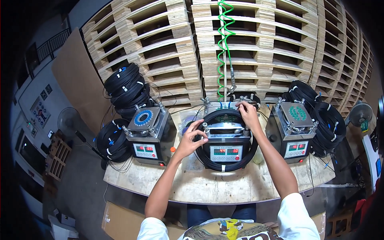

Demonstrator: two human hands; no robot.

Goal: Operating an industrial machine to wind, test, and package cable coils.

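Note:
A round coil of black cable (207, 163) stands upright against the front of the middle polishing-type machine (226, 141), framing its display. At the coil's left side is my left hand (190, 143), its thumb and fingers curved and apart, next to a metal post. My right hand (249, 115) is at the upper right of the coil, fingertips pressed together by the machine's top plate. What those fingertips hold, if anything, is too small to make out. Thin blue pieces lie near the back of the top plate.
Similar machines stand at left (149, 138) and right (295, 136), topped by round fixtures. More black cable coils pile up at left (126, 86) and right (330, 124). Wooden pallets (256, 44) rise behind the wooden table (224, 190). A green spiral air hose (221, 52) hangs down centrally.

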